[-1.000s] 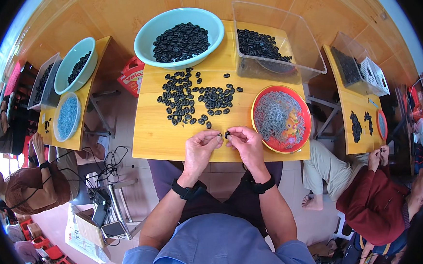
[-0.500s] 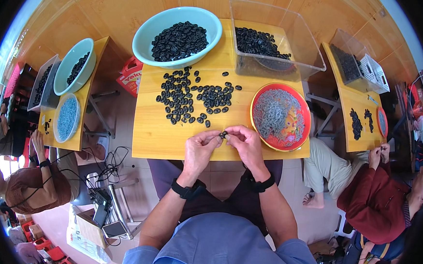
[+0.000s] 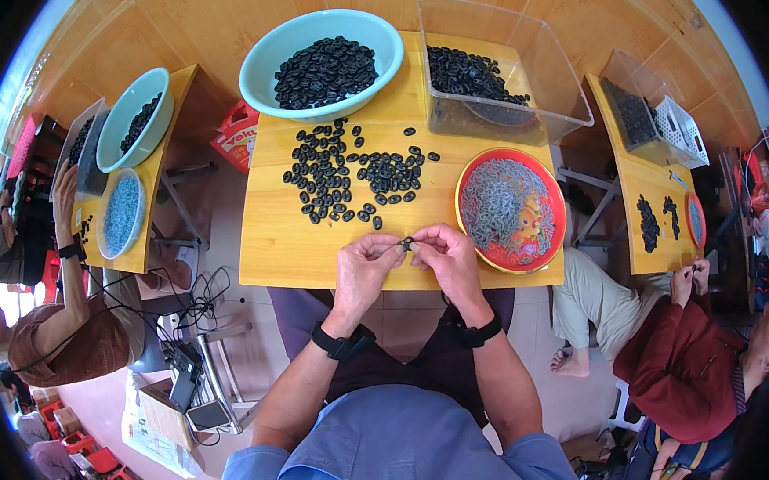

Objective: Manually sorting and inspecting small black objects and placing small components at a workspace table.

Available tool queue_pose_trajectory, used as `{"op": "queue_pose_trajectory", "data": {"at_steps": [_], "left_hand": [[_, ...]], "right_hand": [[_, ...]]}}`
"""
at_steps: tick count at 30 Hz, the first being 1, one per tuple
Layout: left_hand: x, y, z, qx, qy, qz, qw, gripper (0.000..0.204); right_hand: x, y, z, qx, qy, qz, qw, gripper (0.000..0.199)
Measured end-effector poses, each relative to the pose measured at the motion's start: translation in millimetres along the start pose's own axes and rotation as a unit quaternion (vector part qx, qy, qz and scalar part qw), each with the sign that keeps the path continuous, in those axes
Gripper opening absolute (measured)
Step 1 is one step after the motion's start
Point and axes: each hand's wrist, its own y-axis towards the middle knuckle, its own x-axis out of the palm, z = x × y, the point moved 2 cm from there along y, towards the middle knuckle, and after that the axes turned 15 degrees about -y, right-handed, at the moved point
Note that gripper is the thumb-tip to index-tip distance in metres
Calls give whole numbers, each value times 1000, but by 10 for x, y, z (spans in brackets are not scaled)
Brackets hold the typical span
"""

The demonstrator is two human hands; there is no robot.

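Over the near edge of the yellow table, a small black oval piece (image 3: 406,242) is pinched between the fingertips of my left hand (image 3: 367,264) and my right hand (image 3: 448,258). Both hands are closed, and the fingertips hide part of the piece. Beyond them lies a spread of loose black oval pieces (image 3: 322,173), with a second cluster (image 3: 390,175) to its right. A red and yellow round tray (image 3: 555,217) right of my right hand holds many thin, small grey parts (image 3: 495,204), too fine to make out.
At the table's back stand a light blue basin (image 3: 262,79) and a clear plastic bin (image 3: 533,121), both with black pieces. People sit at side tables, left (image 3: 154,199) and right (image 3: 635,242). Cables (image 3: 200,303) and a metal stand (image 3: 222,371) are at lower left.
My hands stay nearly still, fingertips on the black oval piece. The left co-worker's hand has moved up from the table's near edge toward the bin there.
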Motion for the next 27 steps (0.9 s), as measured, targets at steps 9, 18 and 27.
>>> {"op": "queue_pose_trajectory", "data": {"at_steps": [9, 18, 27], "left_hand": [[51, -14, 21, 1, -18, 17, 1000, 17], [23, -84, 168, 67, 231, -100, 965, 26], [42, -75, 313, 208, 439, -201, 851, 28]], "right_hand": [[5, 29, 20, -12, -24, 1, 1000, 7], [-91, 5, 34, 8, 13, -58, 998, 14], [-56, 41, 10, 22, -23, -120, 992, 20]]}}
